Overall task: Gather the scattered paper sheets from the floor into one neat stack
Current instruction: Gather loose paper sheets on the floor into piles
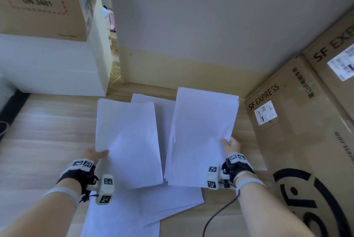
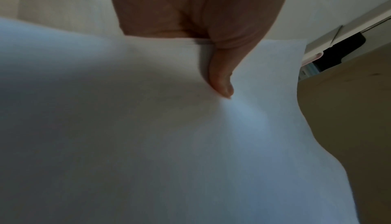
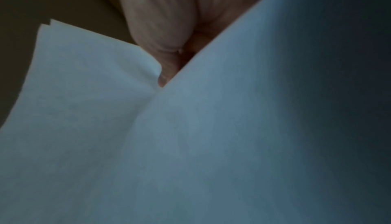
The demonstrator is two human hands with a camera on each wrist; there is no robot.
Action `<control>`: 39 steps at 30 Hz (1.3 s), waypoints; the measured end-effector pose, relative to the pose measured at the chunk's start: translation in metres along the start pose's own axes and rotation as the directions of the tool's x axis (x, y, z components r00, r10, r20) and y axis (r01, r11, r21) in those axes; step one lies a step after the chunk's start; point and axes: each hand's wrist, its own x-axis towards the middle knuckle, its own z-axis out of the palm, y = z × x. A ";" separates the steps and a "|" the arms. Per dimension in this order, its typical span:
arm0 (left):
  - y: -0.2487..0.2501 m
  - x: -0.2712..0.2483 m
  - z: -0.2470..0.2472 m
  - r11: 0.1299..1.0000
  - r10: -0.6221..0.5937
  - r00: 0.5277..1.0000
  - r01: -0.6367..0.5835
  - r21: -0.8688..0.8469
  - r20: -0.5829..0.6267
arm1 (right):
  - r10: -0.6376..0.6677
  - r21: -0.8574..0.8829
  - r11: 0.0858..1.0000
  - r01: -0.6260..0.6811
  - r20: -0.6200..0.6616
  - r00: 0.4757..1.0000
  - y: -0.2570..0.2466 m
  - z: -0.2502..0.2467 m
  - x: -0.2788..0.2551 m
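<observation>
— Right, from the head view, what am I holding?

— You are pinching one lifted sheet [image 1: 128,141] with your left hand [image 1: 93,155], thumb on top at its near left edge. Your right hand [image 1: 231,145] is gripping a small sheaf [image 1: 201,135] by its right edge; its far corner is fanning into at least three edges. More loose sheets [image 1: 172,204] are lying overlapped on the wooden floor [image 1: 47,131] beneath both.

— How many in all?

— Two held lots, and I am counting perhaps three or four sheets still on the floor; the overlap is hiding the exact number. Three cardboard boxes are showing: two marked SF Express [image 1: 287,121] on your right, one [image 1: 38,3] atop a white cabinet [image 1: 47,68] on your left.

— And the left wrist view?

— Your thumb [image 2: 222,80] is pressing down on the sheet [image 2: 148,144], dimpling it. The fingers underneath are hidden, so ease the pinch to avoid a crease.

— The right wrist?

— Your thumb [image 3: 165,70] is clamping the sheaf [image 3: 211,144] where one edge is buckling; two staggered corners [image 3: 45,24] are showing at upper left.

— So how am I merging them well?

— I would judge it best to slide the single sheet flat onto the sheaf, long edges matched, then tap the lot square before reaching for the floor sheets.
</observation>
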 end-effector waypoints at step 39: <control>-0.015 -0.026 -0.010 0.992 -0.033 0.999 0.033 -0.118 0.003 | 0.245 -0.383 0.907 -0.173 0.147 0.958 -0.011 0.100 -0.079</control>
